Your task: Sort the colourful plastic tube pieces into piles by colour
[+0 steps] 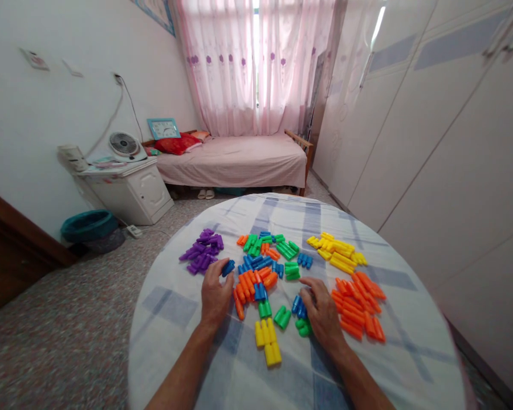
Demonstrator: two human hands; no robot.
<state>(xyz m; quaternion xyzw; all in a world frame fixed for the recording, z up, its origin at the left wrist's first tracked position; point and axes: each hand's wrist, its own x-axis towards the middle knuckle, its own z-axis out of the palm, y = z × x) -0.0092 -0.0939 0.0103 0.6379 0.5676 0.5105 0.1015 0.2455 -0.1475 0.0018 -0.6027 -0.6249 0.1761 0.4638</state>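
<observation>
The left hand (215,297) pinches a blue block (228,267), the right hand (322,312) another blue block (300,306); light, hard, easily held by the sides.

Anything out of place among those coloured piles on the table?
Two yellow blocks lie near the table's front edge, far from the yellow pile at the back right. A blue block in the left hand sits beside the purple pile. Nothing looks spilled or broken.

Round table (188,353) w/ checked cloth (367,364) – colored blocks (256,273).
</observation>
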